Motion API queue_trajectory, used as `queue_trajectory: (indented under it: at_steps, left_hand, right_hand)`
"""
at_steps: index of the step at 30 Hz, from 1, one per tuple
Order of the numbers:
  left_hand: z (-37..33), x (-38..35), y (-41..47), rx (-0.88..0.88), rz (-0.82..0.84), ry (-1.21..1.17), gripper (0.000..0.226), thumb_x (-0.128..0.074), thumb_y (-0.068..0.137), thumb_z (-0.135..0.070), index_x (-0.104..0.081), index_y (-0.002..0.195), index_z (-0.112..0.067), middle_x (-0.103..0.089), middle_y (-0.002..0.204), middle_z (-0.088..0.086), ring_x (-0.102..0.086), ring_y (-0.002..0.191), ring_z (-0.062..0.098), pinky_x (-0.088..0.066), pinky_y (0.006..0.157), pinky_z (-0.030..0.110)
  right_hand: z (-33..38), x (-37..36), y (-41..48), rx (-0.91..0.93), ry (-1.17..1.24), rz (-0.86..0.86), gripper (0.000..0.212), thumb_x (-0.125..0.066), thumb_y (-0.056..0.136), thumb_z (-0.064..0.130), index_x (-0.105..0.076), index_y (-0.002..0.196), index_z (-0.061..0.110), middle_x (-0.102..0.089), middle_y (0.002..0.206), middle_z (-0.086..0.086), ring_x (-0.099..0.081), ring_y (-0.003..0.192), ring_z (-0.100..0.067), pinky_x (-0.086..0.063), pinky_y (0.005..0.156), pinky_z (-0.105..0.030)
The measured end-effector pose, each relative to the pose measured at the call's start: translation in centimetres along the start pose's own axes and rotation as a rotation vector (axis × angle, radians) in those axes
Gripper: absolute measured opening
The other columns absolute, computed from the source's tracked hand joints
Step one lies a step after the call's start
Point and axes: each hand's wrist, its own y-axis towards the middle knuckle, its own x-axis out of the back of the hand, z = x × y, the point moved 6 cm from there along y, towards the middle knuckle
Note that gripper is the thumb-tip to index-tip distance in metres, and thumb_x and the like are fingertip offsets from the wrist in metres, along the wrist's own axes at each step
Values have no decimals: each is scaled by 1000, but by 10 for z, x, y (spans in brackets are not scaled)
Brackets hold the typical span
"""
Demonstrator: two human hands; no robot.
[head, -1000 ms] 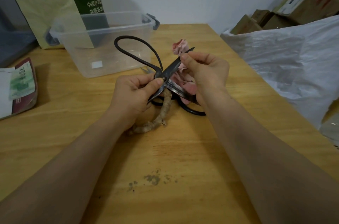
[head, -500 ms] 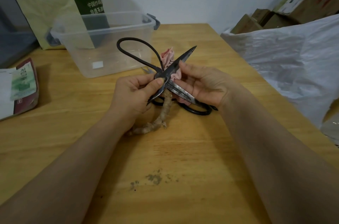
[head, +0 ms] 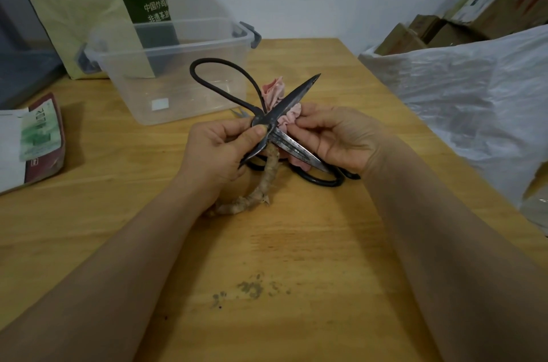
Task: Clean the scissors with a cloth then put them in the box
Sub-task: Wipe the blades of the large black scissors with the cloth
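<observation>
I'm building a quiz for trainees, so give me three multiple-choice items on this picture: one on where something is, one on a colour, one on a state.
1. Where is the box? A on the table, behind the scissors; B on the floor; C on a shelf.
2. What colour is the cloth? A blue; B pink; C white.
3. How are the scissors? A shut; B in the box; C open.
Answers: 1 A, it stands on the wood beyond the blades; 2 B, pink folds show behind the upper blade; 3 C, the two blades point well apart.
</observation>
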Motion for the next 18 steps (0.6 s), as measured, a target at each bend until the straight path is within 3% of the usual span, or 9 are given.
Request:
queue_trajectory:
  at_steps: [4,10,18]
  left_hand:
    - [-1,0,0,-21,9,15,13,-59,89,-4,-70,95,-7,-62,57,5,-30,32,9,-22,33,15]
    - [-1,1,0,-6,33,43,13,-58,89,-7,-71,89,-11,-64,56,4,-32,35,11,-24,33,17]
    - [-2,-3,1,-26,36,86,12,-59,90,-6,-70,90,-6,-58,66,17,-29,34,11,-22,34,16]
  right_hand:
    - [0,-3,0,67,-164,-44,14,-60,83,-4,-66,95,1,-71,81,-10,-70,68,-14,-54,48,-27]
    - [0,-4,6,187,-258,-178,9,-65,81,-1,-65,88,-5,-65,74,-11,-54,57,-15,-48,46,-17]
    - [10,3,2,255,-107,-323,6,-65,82,-2,-62,77,-2,-66,55,-9,-59,43,-13,-50,43,-19]
